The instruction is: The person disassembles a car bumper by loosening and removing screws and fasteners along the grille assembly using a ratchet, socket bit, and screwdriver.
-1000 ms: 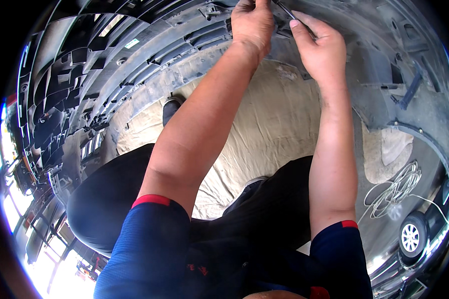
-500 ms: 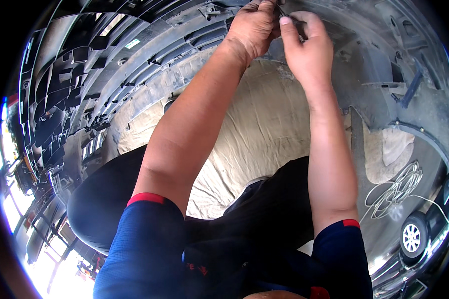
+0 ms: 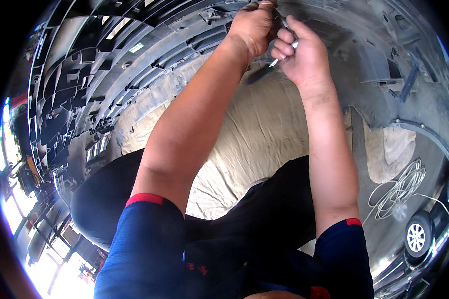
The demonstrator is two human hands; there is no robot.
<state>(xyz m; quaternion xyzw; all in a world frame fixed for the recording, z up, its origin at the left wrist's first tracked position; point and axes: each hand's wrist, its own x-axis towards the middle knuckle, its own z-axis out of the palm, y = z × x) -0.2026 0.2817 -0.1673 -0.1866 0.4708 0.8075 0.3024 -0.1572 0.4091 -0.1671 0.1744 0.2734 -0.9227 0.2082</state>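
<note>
At the top of the view my left hand [image 3: 252, 27] is closed against the grey underside of the car bumper [image 3: 194, 37]. Its fingertips meet the picture's upper edge, and what they grip there is hidden. Just to the right, my right hand [image 3: 304, 52] is wrapped round a slim silver metal tool [image 3: 274, 63]. One bright end of it sticks out below the fingers; its upper part runs up toward the left hand. The kind of tool cannot be made out.
A wrinkled beige cloth [image 3: 264, 109] spreads under the bumper by my legs. To the right lie a coiled pale cable [image 3: 401, 187] and a light pad [image 3: 384, 149] on the floor. A car wheel [image 3: 417, 236] stands at the lower right. Dark ribbed parts [image 3: 60, 99] fill the left side.
My right hand has turned and dropped slightly, its fingers now curled round the silver tool, whose lower end has come into sight. The left hand stays nearly in place.
</note>
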